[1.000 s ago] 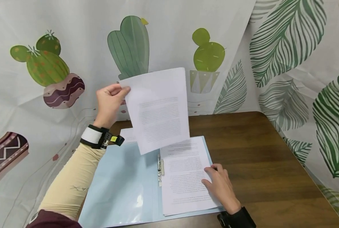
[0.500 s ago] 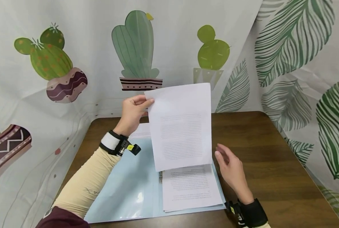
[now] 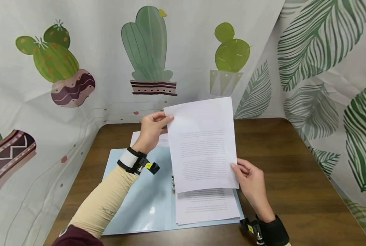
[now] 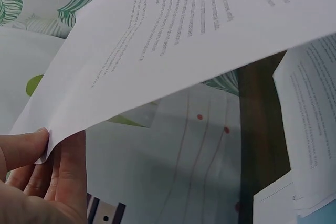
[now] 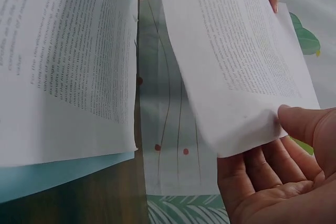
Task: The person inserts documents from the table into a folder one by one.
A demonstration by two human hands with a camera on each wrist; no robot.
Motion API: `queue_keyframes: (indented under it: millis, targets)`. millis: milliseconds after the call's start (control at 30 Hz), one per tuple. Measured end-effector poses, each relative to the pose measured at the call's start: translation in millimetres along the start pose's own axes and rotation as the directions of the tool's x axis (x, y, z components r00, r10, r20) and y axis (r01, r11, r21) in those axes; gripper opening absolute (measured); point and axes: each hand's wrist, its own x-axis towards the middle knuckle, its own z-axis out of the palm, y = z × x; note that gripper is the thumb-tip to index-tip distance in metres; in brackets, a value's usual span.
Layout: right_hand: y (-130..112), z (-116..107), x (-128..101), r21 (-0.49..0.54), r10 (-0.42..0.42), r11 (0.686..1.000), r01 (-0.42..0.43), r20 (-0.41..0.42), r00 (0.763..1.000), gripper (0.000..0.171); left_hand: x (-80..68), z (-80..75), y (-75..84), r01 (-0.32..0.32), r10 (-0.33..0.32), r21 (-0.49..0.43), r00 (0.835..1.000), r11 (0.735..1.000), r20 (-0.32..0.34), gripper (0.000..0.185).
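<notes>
Left hand pinches the upper left corner of a printed sheet; thumb on the near face, fingers behind it. In the left wrist view the corner sits between thumb and fingers, slightly bent at the tip.

Right hand holds the same sheet at its lower right corner. In the right wrist view the thumb presses on the near face and the other fingers lie curled under the edge, so the corner is pinched.

The sheet is held up in the air, near upright and tilted a little, above the right half of an open light blue folder. Printed text covers its middle; the top margin is blank.

The folder lies flat on the brown bench. On its right half lies a stack of printed pages, beside the metal clip at the spine. The sheet's lower edge hides the upper part of the stack. Another white page lies on the bench behind the folder, partly hidden by the left hand.

Wrist-worn devices on both forearms. Left arm has a beige sleeve.

Backdrop: cloth with cactus prints behind, leaf prints on the right.
</notes>
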Motion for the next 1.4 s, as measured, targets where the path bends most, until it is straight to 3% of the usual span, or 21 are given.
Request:
queue_keyframes:
  millis: [433,533,600,667,767,800,900,1067,1233,1400]
  targets:
    - [7.4,-2.6,-1.3,0.020,0.034,0.999,-0.034,-0.019,0.999,0.020,-0.2,0.1,-20.7,0.039,-0.037,0.066,0.999,0.997,-0.022,0.029]
    - [8.3,-4.9,-1.2,0.042,0.047,0.998,-0.046,-0.026,0.999,0.020,-1.0,-1.0,-23.9,0.012,-0.012,0.116,1.000,0.993,-0.002,0.028]
    - [8.2,-7.8,-0.5,0.051,0.056,0.997,-0.055,-0.032,0.998,0.020,-1.1,-2.5,-27.2,-0.059,0.053,0.222,0.998,0.973,0.032,0.028]
    - [8.3,-11.3,0.2,0.048,0.068,0.997,-0.067,-0.037,0.997,0.021,-2.4,-5.5,-30.5,-0.164,0.146,0.364,0.986,0.917,0.077,0.028]
    - [9.9,-17.2,1.5,0.031,0.092,0.995,-0.090,-0.046,0.995,0.024,-7.1,-13.1,-36.4,-0.309,0.274,0.553,0.950,0.774,0.147,0.033]
    - [11.2,-19.3,1.9,0.024,0.100,0.995,-0.099,-0.050,0.994,0.024,-9.3,-16.1,-38.0,-0.340,0.299,0.597,0.939,0.726,0.170,0.035]
    - [17.2,-25.1,3.6,-0.002,0.115,0.993,-0.115,-0.057,0.992,0.026,-16.5,-26.9,-43.7,-0.388,0.320,0.675,0.919,0.627,0.230,0.041]
    - [28.2,-33.1,3.2,-0.031,0.132,0.991,-0.134,-0.046,0.990,0.028,-34.2,-48.1,-56.2,-0.419,0.252,0.779,0.907,0.465,0.338,0.048]
    - [32.3,-40.4,1.9,-0.066,0.180,0.981,-0.183,-0.048,0.982,0.032,-58.2,-61.9,-70.7,-0.427,0.129,0.831,0.904,0.358,0.409,0.060]
    - [37.1,-46.8,-1.8,-0.103,0.248,0.962,-0.252,-0.051,0.967,0.036,-80.5,-73.2,-93.9,-0.433,-0.011,0.874,0.895,0.220,0.446,0.077]
